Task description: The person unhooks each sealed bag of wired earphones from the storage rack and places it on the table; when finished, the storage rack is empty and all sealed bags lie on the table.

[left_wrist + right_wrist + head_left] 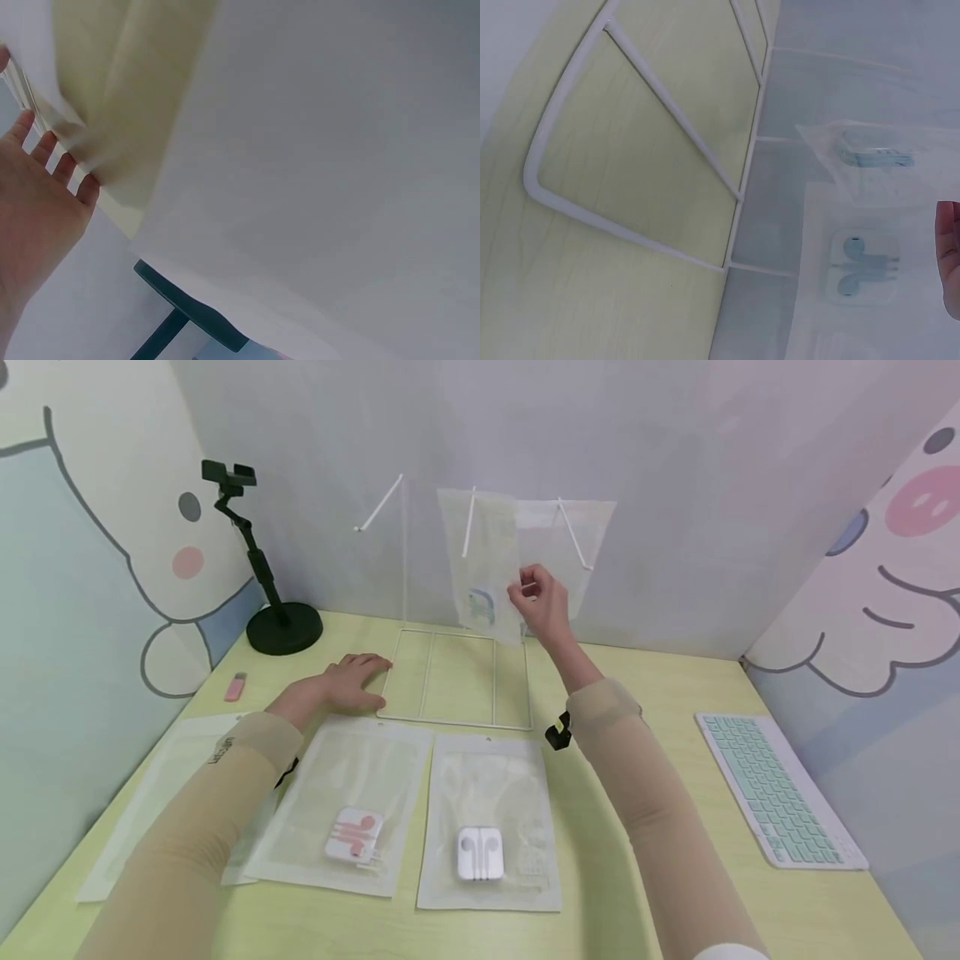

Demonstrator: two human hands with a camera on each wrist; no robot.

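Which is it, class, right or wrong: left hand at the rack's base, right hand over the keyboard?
Wrong: the right hand is at a hanging bag, not the keyboard, as the head view shows; the left hand is at the rack's base.

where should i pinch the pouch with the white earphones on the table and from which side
Probably at the top right corner of the pouch, with the right hand coming from the right. It lies flat, the white earphones in its lower half, so the top should pinch thin; the hole in the top edge would stay uncovered, and another pouch lies close on its left.
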